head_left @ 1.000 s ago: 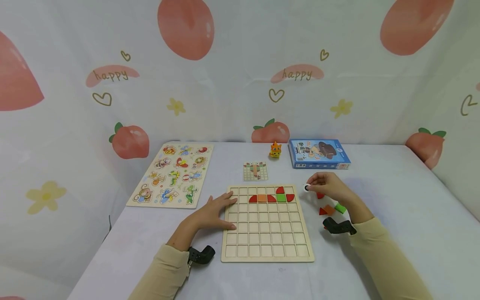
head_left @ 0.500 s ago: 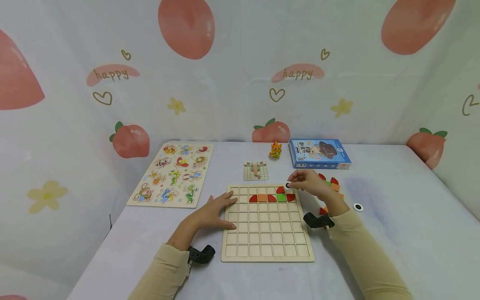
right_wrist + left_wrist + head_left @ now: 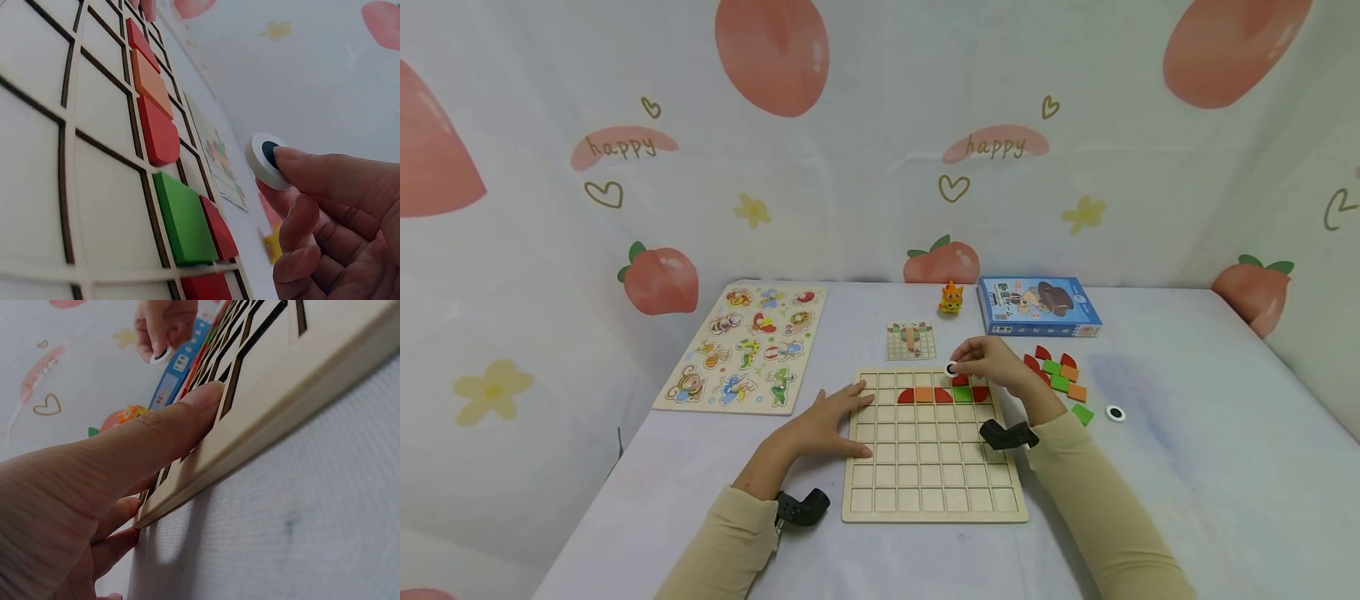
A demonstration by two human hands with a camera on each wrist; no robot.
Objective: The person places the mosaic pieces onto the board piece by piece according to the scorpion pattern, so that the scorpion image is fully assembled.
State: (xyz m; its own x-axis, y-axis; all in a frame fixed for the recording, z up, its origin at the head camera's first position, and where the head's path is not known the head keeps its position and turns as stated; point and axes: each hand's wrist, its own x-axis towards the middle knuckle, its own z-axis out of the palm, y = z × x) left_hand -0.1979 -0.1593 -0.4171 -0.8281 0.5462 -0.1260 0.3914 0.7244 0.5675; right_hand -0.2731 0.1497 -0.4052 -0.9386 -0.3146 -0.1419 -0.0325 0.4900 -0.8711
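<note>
Between thumb and fingertips, my right hand [image 3: 996, 365] pinches a white disc with a black centre [image 3: 257, 156], held just above the far edge of the wooden grid board [image 3: 910, 477]. Set in the board's upper rows are an orange square [image 3: 923, 395], a green square [image 3: 962, 394] and several red rounded pieces [image 3: 159, 132]. One red piece shows beside the green square, close to my right hand. My left hand [image 3: 823, 427] rests on the board's left edge, thumb and fingers spread; in the left wrist view its thumb [image 3: 203, 397] lies on the rim.
Loose red, green and orange pieces [image 3: 1060, 382] and another eye disc [image 3: 1116, 413] lie right of the board. Behind it are a small pattern card [image 3: 912, 342], an orange toy figure [image 3: 951, 298] and a blue box [image 3: 1039, 307]. An animal puzzle board [image 3: 741, 350] lies at left.
My right hand has carried the disc leftward from beside the loose pieces to over the board's far edge, uncovering those pieces. The left hand stays where it was.
</note>
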